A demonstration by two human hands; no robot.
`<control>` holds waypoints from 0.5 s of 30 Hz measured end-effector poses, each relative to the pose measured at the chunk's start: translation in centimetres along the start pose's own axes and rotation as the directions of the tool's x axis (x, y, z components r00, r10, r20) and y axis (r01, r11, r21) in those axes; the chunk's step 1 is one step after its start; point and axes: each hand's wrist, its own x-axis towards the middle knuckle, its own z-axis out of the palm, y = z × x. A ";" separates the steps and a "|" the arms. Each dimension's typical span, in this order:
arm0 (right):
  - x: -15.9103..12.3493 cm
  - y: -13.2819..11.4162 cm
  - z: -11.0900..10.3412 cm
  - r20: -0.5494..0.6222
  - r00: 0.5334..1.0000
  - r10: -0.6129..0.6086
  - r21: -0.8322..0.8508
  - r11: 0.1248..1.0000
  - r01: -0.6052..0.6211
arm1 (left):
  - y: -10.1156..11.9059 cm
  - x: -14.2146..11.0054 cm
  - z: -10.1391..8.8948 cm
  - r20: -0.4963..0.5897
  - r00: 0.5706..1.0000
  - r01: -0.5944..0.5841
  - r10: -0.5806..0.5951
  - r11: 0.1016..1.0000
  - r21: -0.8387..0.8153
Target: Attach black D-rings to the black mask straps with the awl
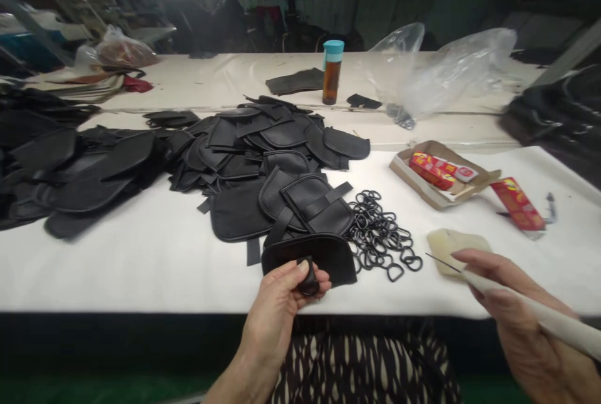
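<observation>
My left hand (275, 304) pinches a folded black strap tab (307, 275) between thumb and fingers, at the near edge of a black leather-like flap piece (307, 250). Whether a ring sits in the fold, I cannot make out. My right hand (521, 322) is closed around an awl (539, 316) with a long pale handle. Its thin dark tip points left, over a yellowish translucent block (457, 247). Between the hands, a heap of black D-rings (380, 235) lies beside more stitched black flap pieces (300, 197) with straps.
Piles of black pieces (89, 172) cover the left side. An open cardboard box (422, 194) holds red packets, with another red packet (519, 203) beside it. Further back stand a teal-capped bottle (332, 72) and clear plastic bags (455, 72). The white table's near edge runs below my hands.
</observation>
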 end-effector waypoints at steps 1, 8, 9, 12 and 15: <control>-0.2 0.1 -0.4 -0.030 0.998 0.048 -0.028 0.998 -0.049 | 0.0 0.1 0.3 -0.004 1.000 0.014 -0.014 1.000 0.003; -0.2 0.7 -1.5 -0.221 0.957 0.190 0.000 0.981 -0.194 | 0.0 1.2 2.5 -0.136 0.990 0.031 -0.025 0.999 0.044; -0.1 0.8 -1.6 -0.214 0.960 0.183 -0.024 0.981 -0.192 | 0.0 1.3 2.7 -0.152 0.988 0.027 -0.019 0.998 0.055; 0.1 1.0 -1.6 -0.199 0.968 0.151 -0.087 0.981 -0.171 | -0.1 1.5 2.6 -0.177 0.984 0.029 -0.016 0.997 0.072; 0.4 1.1 -1.4 -0.248 0.963 0.102 -0.116 0.984 -0.134 | -0.2 1.8 1.9 -0.157 0.987 0.042 -0.036 0.998 0.038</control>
